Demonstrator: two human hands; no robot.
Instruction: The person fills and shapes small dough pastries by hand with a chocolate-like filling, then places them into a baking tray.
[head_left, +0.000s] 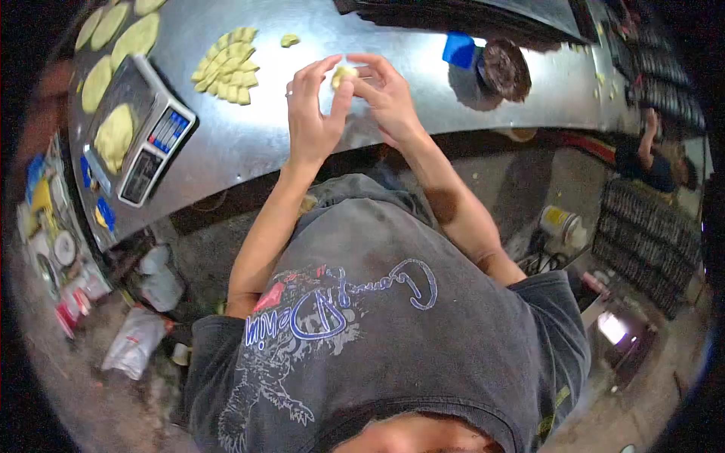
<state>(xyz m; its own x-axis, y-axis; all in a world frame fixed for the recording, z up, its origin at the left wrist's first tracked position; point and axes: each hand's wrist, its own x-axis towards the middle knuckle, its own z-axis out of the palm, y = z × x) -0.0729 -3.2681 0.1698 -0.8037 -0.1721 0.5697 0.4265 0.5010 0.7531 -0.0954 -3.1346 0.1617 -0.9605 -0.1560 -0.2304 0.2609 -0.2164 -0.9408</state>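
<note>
Between my two hands, above the metal table [264,124], is a small piece of pale yellow dough [344,75]. My left hand [317,106] has its thumb against the dough, fingers curved around its left side. My right hand [387,98] presses on it from the right with thumb and fingers. A fan of cut dough pieces [228,66] lies on the table left of my hands, and one single dough piece [290,40] sits apart beyond them.
At left stands a digital scale [156,143] with a dough lump [115,137] on its plate. Flat dough ovals [136,39] lie behind it. A bowl of dark filling [506,70] and a blue scraper [458,49] are at right. Another person [649,162] is at far right.
</note>
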